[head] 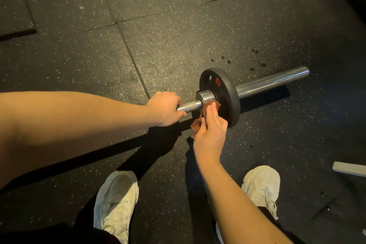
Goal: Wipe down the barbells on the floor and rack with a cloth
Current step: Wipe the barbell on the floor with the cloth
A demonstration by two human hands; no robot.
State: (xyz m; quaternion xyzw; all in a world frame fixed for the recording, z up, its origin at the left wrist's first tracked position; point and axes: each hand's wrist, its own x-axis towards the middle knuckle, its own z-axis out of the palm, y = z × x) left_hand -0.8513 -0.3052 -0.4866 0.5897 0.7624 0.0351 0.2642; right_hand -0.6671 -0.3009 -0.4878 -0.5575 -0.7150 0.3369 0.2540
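Mid-frame on speckled floor (168, 45): barbell (190, 106) gripped by left hand (165, 109); right hand (210, 134) pressing cloth (206, 108) against plate (223, 93). Open floor above; shoes (116, 202) below.

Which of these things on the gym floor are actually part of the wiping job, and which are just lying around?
Part of the job:
- barbell, gripped by the left hand
- weight plate on the bar
- brown cloth, pressed to the plate by the right hand

Just lying about:
- dark droplets on the rubber floor
- pale flat object at the right edge
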